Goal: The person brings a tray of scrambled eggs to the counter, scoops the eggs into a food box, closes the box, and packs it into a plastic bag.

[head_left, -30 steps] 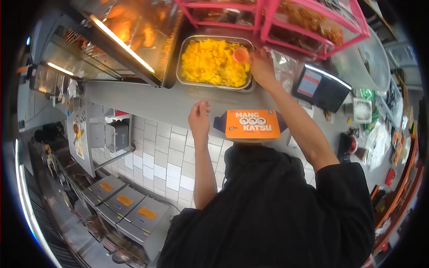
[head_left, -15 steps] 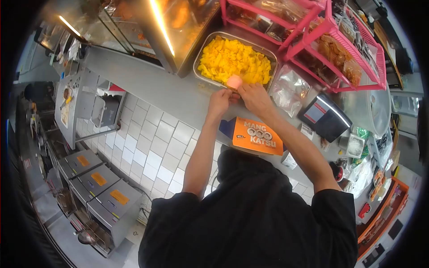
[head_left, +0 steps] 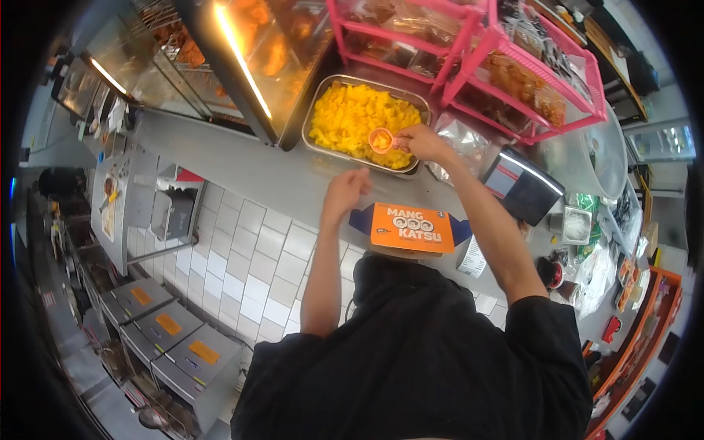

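My right hand (head_left: pixel 422 141) grips the handle of a small pink-orange scoop (head_left: pixel 380 149). The scoop's bowl faces up over the near side of a metal tray (head_left: pixel 306 139), with some yellow food in it. Chopped yellow food (head_left: pixel 359 114), perhaps egg, fills most of that tray. Just in front of the tray, over the counter, is my left hand (head_left: pixel 348 193), its fingers curled and nothing visible in them. Closer to my body an orange and blue food box (head_left: pixel 412 229) marked "MANG KATSU" stands on the counter edge.
A lit glass display case (head_left: pixel 249 81) with fried food stands at the left of the tray. Pink baskets (head_left: pixel 528 81) with packets rise behind and right. A clear plastic bag (head_left: pixel 460 139) and a black container (head_left: pixel 522 187) lie right of my right hand.
My left hand has come away from the scoop and drawn back toward me. My right hand has kept the scoop; its rounded underside showed before, and now its filled bowl shows.
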Demonstrator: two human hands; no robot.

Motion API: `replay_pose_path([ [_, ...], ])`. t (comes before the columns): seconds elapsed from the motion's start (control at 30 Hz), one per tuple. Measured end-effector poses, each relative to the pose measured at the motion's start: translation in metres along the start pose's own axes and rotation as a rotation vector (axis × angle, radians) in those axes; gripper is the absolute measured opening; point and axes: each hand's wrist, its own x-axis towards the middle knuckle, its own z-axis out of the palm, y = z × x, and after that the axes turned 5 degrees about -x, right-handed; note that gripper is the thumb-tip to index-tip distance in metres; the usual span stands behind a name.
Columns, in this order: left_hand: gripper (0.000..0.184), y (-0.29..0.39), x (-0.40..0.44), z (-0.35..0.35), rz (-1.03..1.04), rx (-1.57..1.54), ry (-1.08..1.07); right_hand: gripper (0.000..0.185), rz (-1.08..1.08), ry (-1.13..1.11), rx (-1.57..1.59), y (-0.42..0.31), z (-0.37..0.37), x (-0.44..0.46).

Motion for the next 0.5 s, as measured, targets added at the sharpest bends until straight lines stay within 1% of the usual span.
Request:
replay_pose_path([
  [0.03,0.030,0.017,-0.019,-0.006,-0.025,0.232,-0.115,0.021,0.007,0.014,0.001,0.001,-0.006,-0.004],
  [0.1,0.045,0.039,-0.060,-0.011,0.288,0.299,-0.358,0.023,0.178,0.072,0.209,-0.008,-0.019,-0.022],
  [0.13,0.045,0.050,-0.078,-0.004,0.281,0.303,-0.375,0.022,0.238,0.110,0.374,-0.024,-0.029,-0.044],
  [0.17,0.046,0.058,-0.094,0.006,0.568,0.572,-0.347,0.022,0.254,0.114,0.379,-0.037,-0.038,-0.067],
  [0.23,0.047,0.047,-0.100,0.013,0.844,0.818,-0.314,0.029,0.327,0.153,0.634,-0.052,-0.051,-0.113],
  [0.3,0.052,0.019,-0.083,0.006,0.668,0.928,-0.378,0.026,0.318,0.249,0.697,-0.060,-0.051,-0.163],
  [0.33,0.035,0.023,-0.076,0.006,0.602,0.766,-0.255,0.027,0.364,0.315,0.734,-0.064,-0.047,-0.187],
  [0.37,0.035,0.033,-0.071,0.008,0.594,0.753,-0.248,0.028,0.405,0.384,0.769,-0.068,-0.043,-0.213],
  [0.43,0.020,0.050,-0.062,0.012,0.574,0.670,-0.002,0.031,0.385,0.375,0.901,-0.066,-0.033,-0.263],
  [0.5,0.019,0.052,-0.048,0.014,0.579,0.667,0.047,0.033,0.411,0.326,0.983,-0.062,-0.023,-0.299],
])
